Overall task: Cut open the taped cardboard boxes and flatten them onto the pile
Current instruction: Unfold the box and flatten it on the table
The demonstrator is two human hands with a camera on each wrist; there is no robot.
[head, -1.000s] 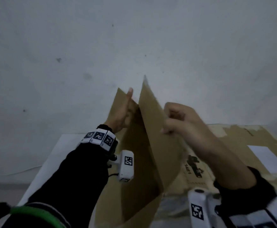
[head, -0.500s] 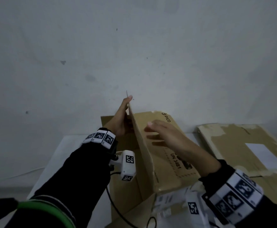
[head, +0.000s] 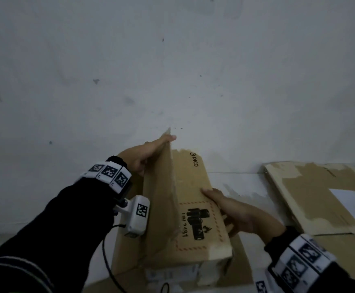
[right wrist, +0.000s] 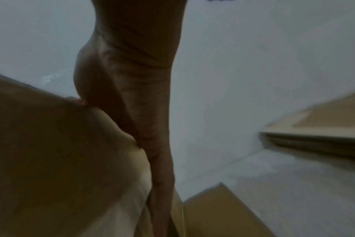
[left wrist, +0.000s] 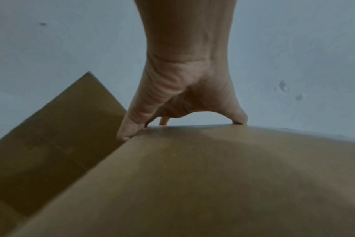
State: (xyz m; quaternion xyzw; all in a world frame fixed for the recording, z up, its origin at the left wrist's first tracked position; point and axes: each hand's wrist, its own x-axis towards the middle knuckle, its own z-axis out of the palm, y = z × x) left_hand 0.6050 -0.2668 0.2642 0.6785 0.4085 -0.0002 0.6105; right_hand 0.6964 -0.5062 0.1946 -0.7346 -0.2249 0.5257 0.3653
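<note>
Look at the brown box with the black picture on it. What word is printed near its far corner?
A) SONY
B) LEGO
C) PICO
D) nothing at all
C: the head view shows PICO printed beside a small round logo near the far corner of the cardboard box, beyond the right hand lying on the box's right edge.

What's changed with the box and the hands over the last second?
The printed panel of the box has swung down from upright to nearly flat. The right hand let go of its pinch on the panel edge and now presses along the panel's right edge. The left hand keeps its grip on the upright flap. The flattened pile on the right is unchanged.
</note>
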